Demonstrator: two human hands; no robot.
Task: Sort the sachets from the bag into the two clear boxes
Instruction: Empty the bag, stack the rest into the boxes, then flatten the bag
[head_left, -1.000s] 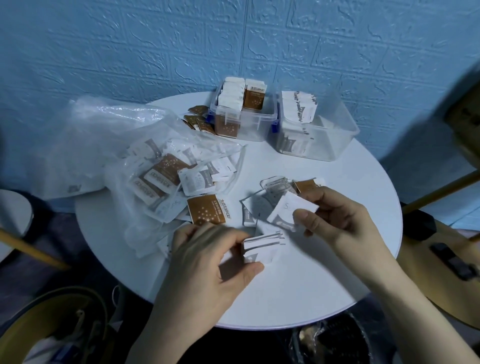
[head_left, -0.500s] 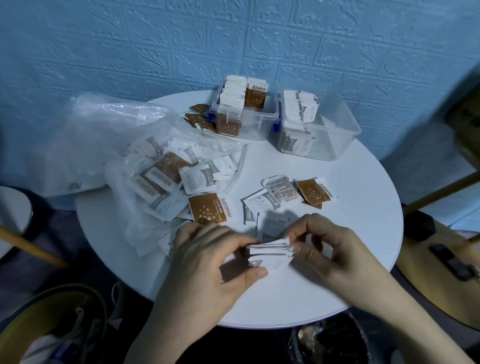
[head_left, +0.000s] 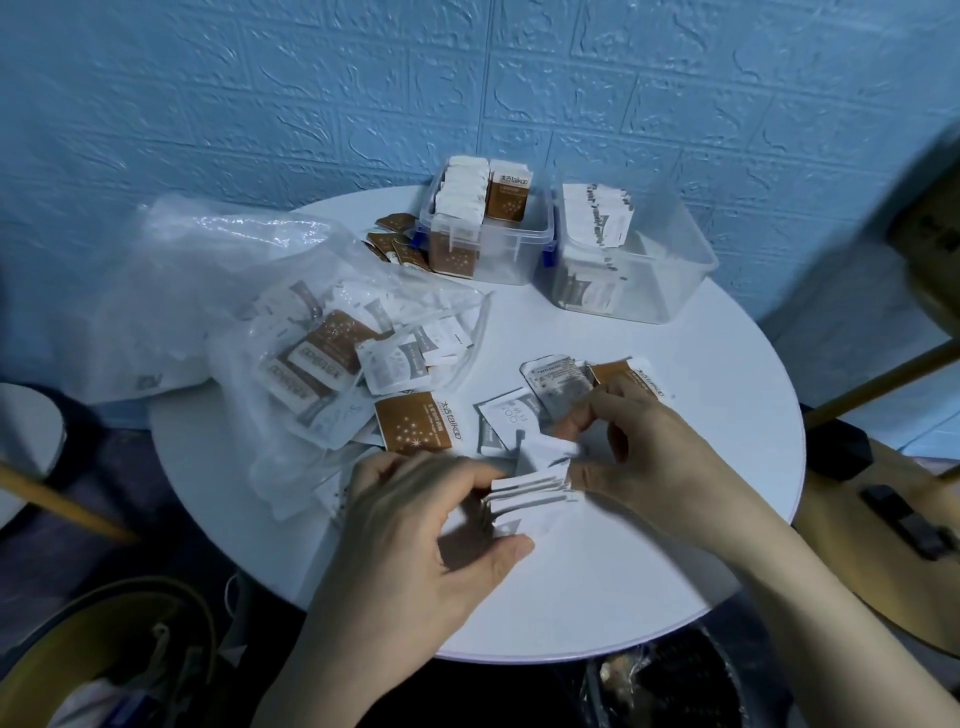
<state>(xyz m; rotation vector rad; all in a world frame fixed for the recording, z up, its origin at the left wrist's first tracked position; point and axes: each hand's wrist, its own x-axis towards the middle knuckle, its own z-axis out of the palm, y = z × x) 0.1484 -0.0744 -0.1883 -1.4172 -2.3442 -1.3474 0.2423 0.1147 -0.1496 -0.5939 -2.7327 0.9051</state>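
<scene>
Left hand (head_left: 415, 525): fingers and thumb curled round a small stack of white sachets (head_left: 530, 499), holding it on edge just above the table (head_left: 597, 613).
Right hand (head_left: 644, 457): pinching one more white sachet (head_left: 545, 449) at the far side of the stack, as if adding it.
Step now: I think the person is gathering white sachets into a neat bundle before it goes in a box.
How to do it well: slide the new one flat against the others, keep the edges lined up, and squeeze gently so none slip out.
Loose sachets: just past the right hand lie a few more, white ones and a brown sachet (head_left: 421, 423) beyond the left hand.
Bag (head_left: 249, 291): farther off, on the left hand's side, with many sachets inside.
Brown box (head_left: 488, 228): well beyond both hands, holding brown sachets on end.
White box (head_left: 634, 260): beside it, on the right hand's side, partly filled with white ones.
Hard to see: how many sachets are in the stack, since the left hand covers part of it.
Hard to see too: the tiny print on the packs, and what is deep in the crumpled bag.
Cut off: both arms leave the picture at the bottom.
</scene>
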